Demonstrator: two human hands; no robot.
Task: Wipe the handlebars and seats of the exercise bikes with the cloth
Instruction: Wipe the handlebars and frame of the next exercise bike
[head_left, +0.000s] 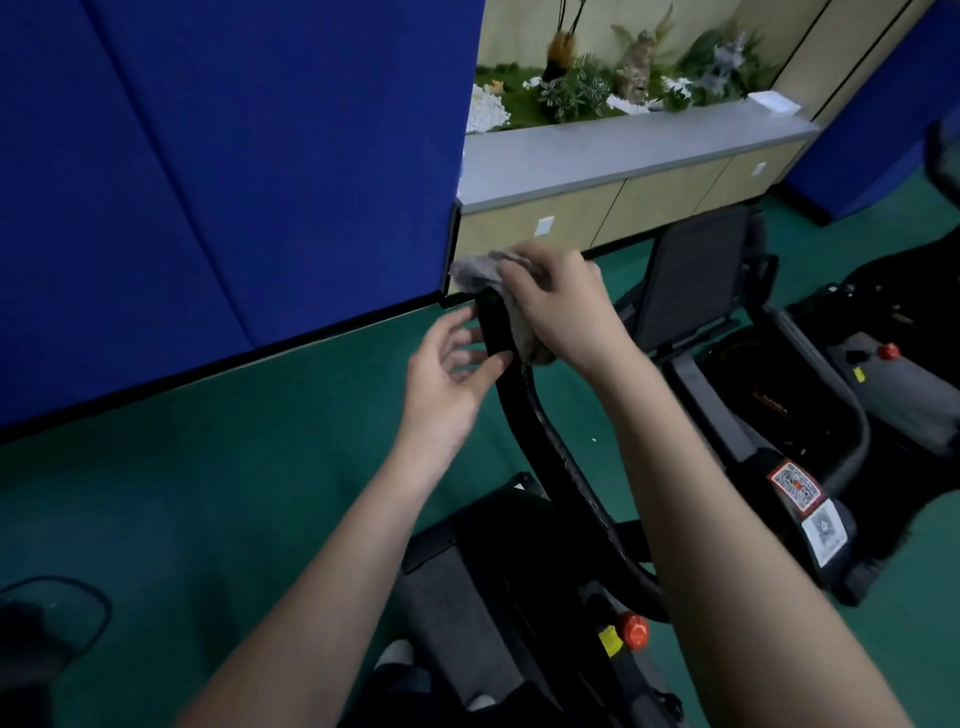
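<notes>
One cloth (475, 273) under right hand (558, 306), handlebar (524, 415) end.

The right hand (558, 306) grips a grey cloth (475, 273) draped over the top end of a black curved handlebar (524, 415). The left hand (447, 374) sits just beside it, fingers loose and thumb seemingly touching the bar. A 2nd bike (696, 280) stands to the right on the green floor (208, 493).

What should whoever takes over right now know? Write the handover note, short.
Right hand holds the grey cloth against the top end of the black handlebar.
Left hand is open, thumb touching the bar just below.
Done: wiping is at the bar's tip; what is already clean cannot be told.
Likely left: the bar's lower run, this bike's seat, and the second bike on the right.
</notes>
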